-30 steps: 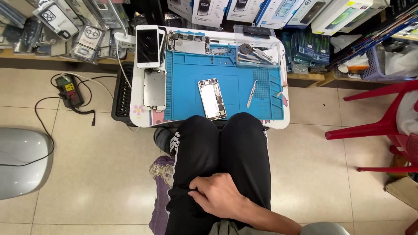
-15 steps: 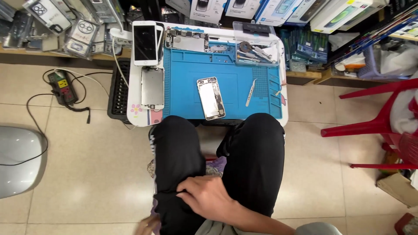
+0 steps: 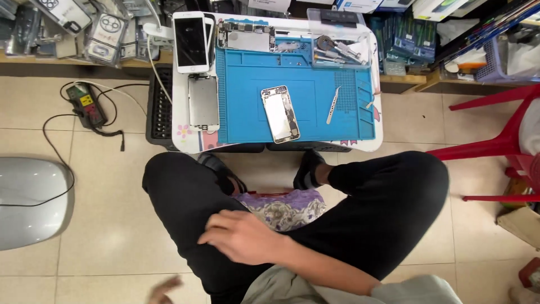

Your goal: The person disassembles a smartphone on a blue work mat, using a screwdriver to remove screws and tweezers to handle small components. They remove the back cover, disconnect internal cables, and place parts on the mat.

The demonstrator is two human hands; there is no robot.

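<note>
On blue mat [image 3: 247, 84] atop low worktop [image 3: 181, 135]: opened phone body [image 3: 280, 114], back up, internals exposed; tweezers [image 3: 333, 104] just beside, untouched. Removed screen [image 3: 202, 102] lies left. Right hand [image 3: 242, 236] rests loose on thigh, empty. Left hand [image 3: 163, 290] blurred, grip unclear. Reassembly looks pending.

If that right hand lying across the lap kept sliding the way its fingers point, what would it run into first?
The right hand points toward the person's left, along the black trouser leg. It would likely cross that thigh first, then reach bare floor tiles; depth is unclear.
</note>
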